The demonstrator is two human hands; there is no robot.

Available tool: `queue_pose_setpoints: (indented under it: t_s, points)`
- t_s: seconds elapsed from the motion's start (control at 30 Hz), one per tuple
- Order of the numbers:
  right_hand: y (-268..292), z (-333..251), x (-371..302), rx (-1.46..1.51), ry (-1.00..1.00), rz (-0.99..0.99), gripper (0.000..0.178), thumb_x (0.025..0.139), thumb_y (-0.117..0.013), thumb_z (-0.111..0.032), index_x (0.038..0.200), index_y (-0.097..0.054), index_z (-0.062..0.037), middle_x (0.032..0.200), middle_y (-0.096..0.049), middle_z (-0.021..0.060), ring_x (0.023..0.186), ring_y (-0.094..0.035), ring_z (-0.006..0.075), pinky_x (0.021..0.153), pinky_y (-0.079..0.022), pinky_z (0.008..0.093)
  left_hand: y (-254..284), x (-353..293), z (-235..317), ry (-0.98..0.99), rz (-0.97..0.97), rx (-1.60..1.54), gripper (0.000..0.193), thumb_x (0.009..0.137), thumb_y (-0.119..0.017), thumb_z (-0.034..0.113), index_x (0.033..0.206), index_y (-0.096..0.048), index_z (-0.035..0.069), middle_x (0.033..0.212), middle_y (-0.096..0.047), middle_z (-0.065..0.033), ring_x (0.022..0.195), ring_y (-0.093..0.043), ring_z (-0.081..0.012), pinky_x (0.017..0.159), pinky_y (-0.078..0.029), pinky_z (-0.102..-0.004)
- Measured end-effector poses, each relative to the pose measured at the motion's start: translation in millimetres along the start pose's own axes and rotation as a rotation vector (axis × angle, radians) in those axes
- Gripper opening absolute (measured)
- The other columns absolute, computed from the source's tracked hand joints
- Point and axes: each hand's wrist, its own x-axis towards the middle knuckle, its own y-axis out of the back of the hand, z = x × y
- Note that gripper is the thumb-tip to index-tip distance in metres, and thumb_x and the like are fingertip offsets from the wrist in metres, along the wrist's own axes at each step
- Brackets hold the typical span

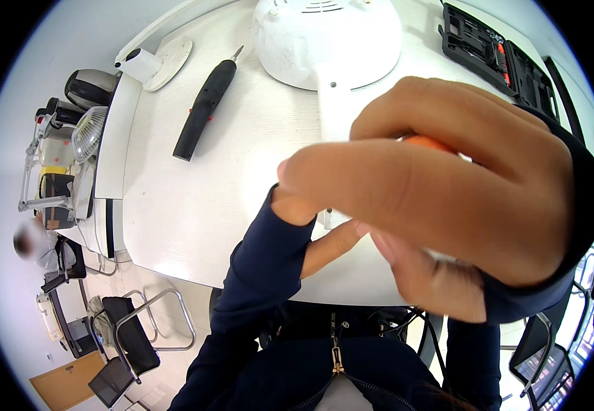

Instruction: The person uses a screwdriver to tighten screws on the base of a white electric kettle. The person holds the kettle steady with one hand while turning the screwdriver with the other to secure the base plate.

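My right hand (441, 185) is raised close to the camera, its fingers curled. A bit of an orange thing (430, 142) shows between them; the rest is hidden, so its kind does not show. Behind it, my left hand (328, 248) shows only its wrist and thumb, the thumb tip close to the right hand's fingers. Its other fingers are hidden. Beyond both hands lies a white rounded housing (324, 44) with vent slots and a long neck (333, 113) running toward me. A black electric screwdriver (205, 106) lies left of it, bit pointing away.
An open black tool case (478, 51) with an orange-handled tool lies at the far right of the white table (173, 212). At the far left stands a white round-based stand (170, 65). Lamps and boxes (57, 185) crowd a side table; chairs (129, 332) stand lower left.
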Motion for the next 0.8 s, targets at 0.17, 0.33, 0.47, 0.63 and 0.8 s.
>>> queue_pose_setpoints:
  t_s: [0.17, 0.33, 0.47, 0.63, 0.8]
  points:
    - [4.6, 0.8, -2.9, -0.025, -0.012, 0.0, 0.051, 0.062, -0.06, 0.008, 0.112, -0.053, 0.0021, 0.089, -0.064, 0.0119, 0.065, -0.061, 0.021, 0.054, -0.05, 0.0271, -2.5, 3.1, -5.8, 0.005, -0.024, -0.034, 0.036, 0.07, -0.07, 0.001, 0.103, -0.056, 0.0, 0.097, -0.061, -0.0112, 0.091, -0.059, -0.0221, 0.082, -0.043, -0.0308]
    - [5.2, 3.5, -4.3, -0.02, -0.012, 0.002, 0.051, 0.062, -0.06, 0.008, 0.112, -0.053, 0.0022, 0.089, -0.064, 0.012, 0.066, -0.061, 0.021, 0.054, -0.05, 0.0271, -4.9, 17.3, 5.3, 0.013, -0.004, -0.012, 0.036, 0.07, -0.069, 0.0, 0.103, -0.055, 0.0, 0.096, -0.061, -0.0108, 0.091, -0.059, -0.0222, 0.083, -0.042, -0.0311]
    - [2.8, -2.3, 8.3, 0.009, 0.039, 0.001, 0.051, 0.062, -0.06, 0.009, 0.112, -0.053, 0.0022, 0.089, -0.064, 0.012, 0.066, -0.061, 0.021, 0.054, -0.05, 0.0271, 5.0, 12.6, 17.1, 0.023, 0.037, 0.049, 0.036, 0.07, -0.069, 0.0, 0.103, -0.055, 0.0, 0.096, -0.061, -0.0105, 0.092, -0.059, -0.0222, 0.084, -0.042, -0.0313]
    - [3.6, 7.9, -0.7, -0.003, -0.004, -0.011, 0.051, 0.062, -0.059, 0.009, 0.113, -0.052, 0.0022, 0.089, -0.064, 0.0121, 0.066, -0.061, 0.0211, 0.054, -0.05, 0.0271, -5.1, 6.7, -12.9, 0.043, 0.103, -0.108, 0.042, 0.071, -0.068, 0.002, 0.11, -0.052, 0.001, 0.099, -0.061, -0.0101, 0.095, -0.058, -0.0233, 0.086, -0.041, -0.0319]
    - [10.9, -4.8, 6.4, -0.031, 0.002, -0.011, 0.051, 0.062, -0.059, 0.009, 0.113, -0.052, 0.0023, 0.089, -0.064, 0.0121, 0.066, -0.061, 0.0211, 0.054, -0.05, 0.0271, -2.7, 4.1, -3.8, -0.001, 0.064, 0.022, 0.04, 0.073, -0.068, 0.004, 0.11, -0.052, 0.002, 0.1, -0.06, -0.0103, 0.093, -0.058, -0.0218, 0.085, -0.042, -0.0313]
